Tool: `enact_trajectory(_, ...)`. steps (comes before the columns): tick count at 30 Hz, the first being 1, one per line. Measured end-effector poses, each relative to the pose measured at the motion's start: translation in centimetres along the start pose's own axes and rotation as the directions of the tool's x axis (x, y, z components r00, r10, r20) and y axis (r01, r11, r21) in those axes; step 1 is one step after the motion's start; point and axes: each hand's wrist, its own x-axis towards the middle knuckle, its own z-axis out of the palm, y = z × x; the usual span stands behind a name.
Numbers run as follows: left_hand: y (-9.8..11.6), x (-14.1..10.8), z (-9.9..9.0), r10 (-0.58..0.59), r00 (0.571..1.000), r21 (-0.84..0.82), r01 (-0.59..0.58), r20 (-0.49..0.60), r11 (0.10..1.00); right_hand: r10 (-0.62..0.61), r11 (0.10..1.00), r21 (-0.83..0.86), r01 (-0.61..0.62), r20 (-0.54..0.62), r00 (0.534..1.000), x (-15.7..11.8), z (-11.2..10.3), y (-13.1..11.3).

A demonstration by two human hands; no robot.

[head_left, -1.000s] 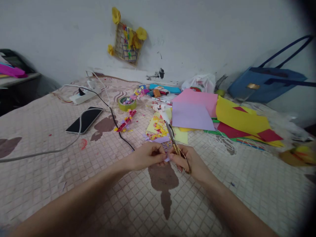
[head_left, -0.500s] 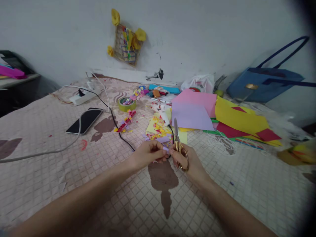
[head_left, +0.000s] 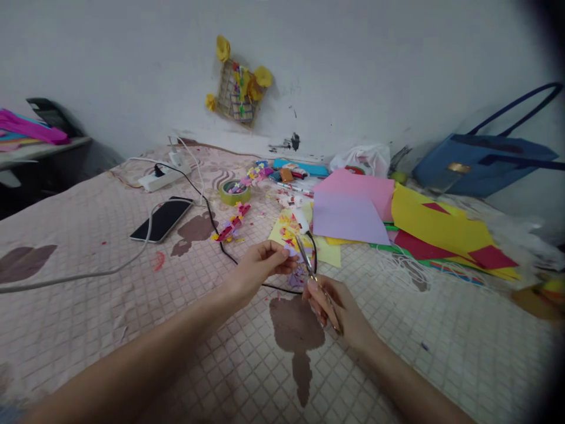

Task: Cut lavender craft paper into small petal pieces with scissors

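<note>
My left hand (head_left: 269, 259) pinches a small piece of purple paper (head_left: 291, 251) between thumb and fingers. Gold-handled scissors (head_left: 306, 254) are in my right hand (head_left: 333, 303), their blades pointing up and left, just right of the paper piece. Beyond my hands, many small yellow, pink and purple paper cut-outs (head_left: 289, 225) lie on a pale yellow sheet (head_left: 329, 252). A white glue gun (head_left: 301, 219) rests beside them, its black cord running down past the scissors. To the left lies a red strip decorated with little paper flowers (head_left: 233, 222).
Purple (head_left: 348, 215), pink and yellow sheets (head_left: 441, 221) lie at the right near white string (head_left: 404, 265). A roll of green tape (head_left: 235, 193), a phone (head_left: 162, 219) and a power strip (head_left: 163, 178) are on the left. A blue bag (head_left: 481, 165) stands at the back right.
My right hand has drawn away from the left and turned the scissors so that their blades lean toward the purple paper. My left hand still pinches the paper. The view has shifted slightly.
</note>
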Motion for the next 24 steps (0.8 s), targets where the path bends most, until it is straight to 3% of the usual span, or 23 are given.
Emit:
enact_trajectory(9,0.06,0.00,0.10,0.042,0.998,0.000,-0.042,-0.044,0.999,-0.027,0.991,-0.134,0.025,-0.015,1.000,-0.20,0.38,0.38)
enact_trajectory(24,-0.02,0.03,0.36,0.034,0.996,0.007,-0.034,-0.083,0.999,-0.060,0.979,-0.196,0.054,-0.024,0.998,0.02,0.49,0.73)
